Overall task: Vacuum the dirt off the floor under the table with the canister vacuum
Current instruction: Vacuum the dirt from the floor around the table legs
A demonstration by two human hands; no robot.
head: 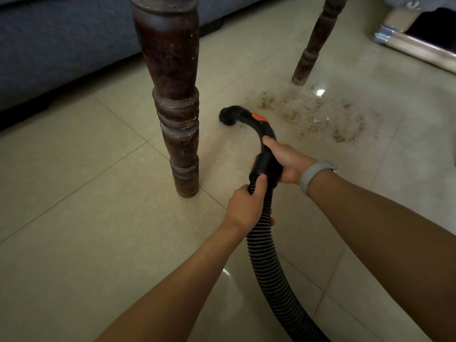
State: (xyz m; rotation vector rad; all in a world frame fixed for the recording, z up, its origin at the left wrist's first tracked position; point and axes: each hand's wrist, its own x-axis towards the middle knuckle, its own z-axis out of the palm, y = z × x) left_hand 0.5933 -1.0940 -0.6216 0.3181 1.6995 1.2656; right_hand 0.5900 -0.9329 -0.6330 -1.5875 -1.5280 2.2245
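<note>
We hold the black vacuum hose (pixel 265 245) with both hands. Our left hand (pixel 243 208) has its fingers curled tight around the ribbed part, near us. Our right hand (pixel 287 164) is a bit farther out and its fingers wrap the smooth curved handle (pixel 261 134), the piece with the orange button (pixel 259 117). The round nozzle (pixel 227 116) at the far tip sits low by the floor (pixel 86 218), just right of the big dark table leg (pixel 175 95). The dirt (pixel 318 114) is a brown patch spread out on the tiles, to the right of the nozzle and a little farther away, near the thinner table leg (pixel 313 45). Its near edge is close to the handle. The nozzle points left, away from the dirt, so we think it must swing right. Our right hand is nearer the dirt
</note>
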